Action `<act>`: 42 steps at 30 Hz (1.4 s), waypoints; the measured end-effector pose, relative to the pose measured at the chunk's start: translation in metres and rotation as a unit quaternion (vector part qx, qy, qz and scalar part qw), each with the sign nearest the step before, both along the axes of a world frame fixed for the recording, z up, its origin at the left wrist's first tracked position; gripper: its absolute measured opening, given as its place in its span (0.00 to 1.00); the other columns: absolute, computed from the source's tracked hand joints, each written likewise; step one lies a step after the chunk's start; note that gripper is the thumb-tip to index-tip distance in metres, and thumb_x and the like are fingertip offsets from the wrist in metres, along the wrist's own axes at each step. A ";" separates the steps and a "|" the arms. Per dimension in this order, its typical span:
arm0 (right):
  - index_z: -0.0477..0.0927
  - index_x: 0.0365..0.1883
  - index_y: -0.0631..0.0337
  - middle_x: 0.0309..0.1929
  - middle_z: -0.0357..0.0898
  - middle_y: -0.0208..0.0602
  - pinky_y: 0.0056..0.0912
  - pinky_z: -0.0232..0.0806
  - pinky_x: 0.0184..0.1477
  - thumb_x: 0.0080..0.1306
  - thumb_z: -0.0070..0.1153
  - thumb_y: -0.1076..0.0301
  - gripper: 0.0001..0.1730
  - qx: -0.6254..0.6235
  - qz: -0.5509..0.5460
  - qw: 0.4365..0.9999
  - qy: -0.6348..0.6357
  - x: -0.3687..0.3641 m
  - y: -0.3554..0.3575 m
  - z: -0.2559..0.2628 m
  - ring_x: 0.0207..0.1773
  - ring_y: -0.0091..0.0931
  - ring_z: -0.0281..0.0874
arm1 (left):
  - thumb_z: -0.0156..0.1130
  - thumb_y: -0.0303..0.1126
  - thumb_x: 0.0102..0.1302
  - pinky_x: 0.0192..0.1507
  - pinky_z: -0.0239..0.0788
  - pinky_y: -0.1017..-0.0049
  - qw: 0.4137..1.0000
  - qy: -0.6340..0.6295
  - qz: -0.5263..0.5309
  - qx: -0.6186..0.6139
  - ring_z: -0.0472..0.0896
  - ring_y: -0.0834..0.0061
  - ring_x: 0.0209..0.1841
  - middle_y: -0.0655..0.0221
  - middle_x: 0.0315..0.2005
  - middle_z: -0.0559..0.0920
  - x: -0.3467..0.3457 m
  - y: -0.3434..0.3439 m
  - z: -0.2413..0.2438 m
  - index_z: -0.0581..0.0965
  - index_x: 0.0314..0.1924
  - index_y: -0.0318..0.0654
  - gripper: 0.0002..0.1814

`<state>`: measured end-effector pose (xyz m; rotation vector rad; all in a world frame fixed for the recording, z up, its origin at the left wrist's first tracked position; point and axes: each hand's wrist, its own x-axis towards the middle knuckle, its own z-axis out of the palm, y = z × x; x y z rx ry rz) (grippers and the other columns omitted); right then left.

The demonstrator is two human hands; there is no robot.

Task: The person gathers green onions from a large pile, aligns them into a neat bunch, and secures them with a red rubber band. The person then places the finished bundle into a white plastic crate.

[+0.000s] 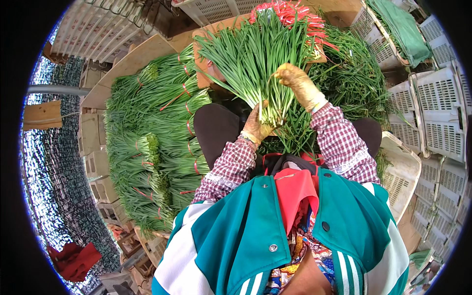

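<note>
A loose bunch of garlic chives fans out in front of me, green tips pointing away and pale stems towards me. My left hand, in a stained glove, grips the stem ends from below. At the right side of the bunch is my right hand, also in a dirty yellowish glove, fingers curled together with a thin withered strand at the fingertips. Beneath the leaf tips stands a small wooden board. Red plastic tie strips lie heaped at its far end.
Tied chive bundles with red bands are stacked at my left. Loose chive leaves pile up at the right and between my knees. Plastic crates line the right side, one under green cloth. A white bin stands beside my right leg.
</note>
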<state>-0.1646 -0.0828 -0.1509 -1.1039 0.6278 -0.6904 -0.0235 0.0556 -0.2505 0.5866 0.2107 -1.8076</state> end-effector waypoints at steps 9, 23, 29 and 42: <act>0.73 0.34 0.56 0.29 0.68 0.20 0.21 0.59 0.43 0.65 0.60 0.55 0.15 0.044 0.085 0.995 -0.027 -0.046 0.016 0.010 0.35 0.17 0.65 | 0.57 0.56 0.64 0.55 0.65 0.45 0.999 0.017 0.016 -0.032 0.74 0.53 0.57 0.58 0.58 0.74 -0.009 -0.005 0.046 0.67 0.63 0.43 0.34; 0.76 0.45 0.58 0.33 0.75 0.37 0.32 0.69 0.40 0.56 0.58 0.74 0.16 -0.378 0.080 0.876 0.290 -0.022 0.081 -0.021 0.36 0.34 0.76 | 0.66 0.47 0.62 0.51 0.74 0.56 0.994 -0.092 0.038 -0.033 0.80 0.59 0.48 0.59 0.44 0.81 -0.018 0.005 0.054 0.73 0.54 0.39 0.26; 0.79 0.46 0.57 0.28 0.74 0.33 0.26 0.67 0.30 0.55 0.60 0.79 0.18 -0.329 -0.026 0.902 0.278 -0.028 0.086 -0.006 0.27 0.25 0.72 | 0.67 0.42 0.62 0.48 0.74 0.56 0.995 -0.093 0.025 -0.023 0.79 0.59 0.49 0.60 0.47 0.79 -0.009 0.000 0.016 0.72 0.56 0.44 0.25; 0.76 0.35 0.58 0.34 0.74 0.23 0.21 0.63 0.38 0.68 0.52 0.62 0.09 -0.085 0.128 0.980 0.127 -0.045 0.059 0.019 0.35 0.16 0.67 | 0.69 0.41 0.59 0.49 0.74 0.53 0.959 -0.267 0.038 -0.092 0.80 0.58 0.48 0.61 0.49 0.79 -0.010 0.003 0.002 0.71 0.58 0.47 0.29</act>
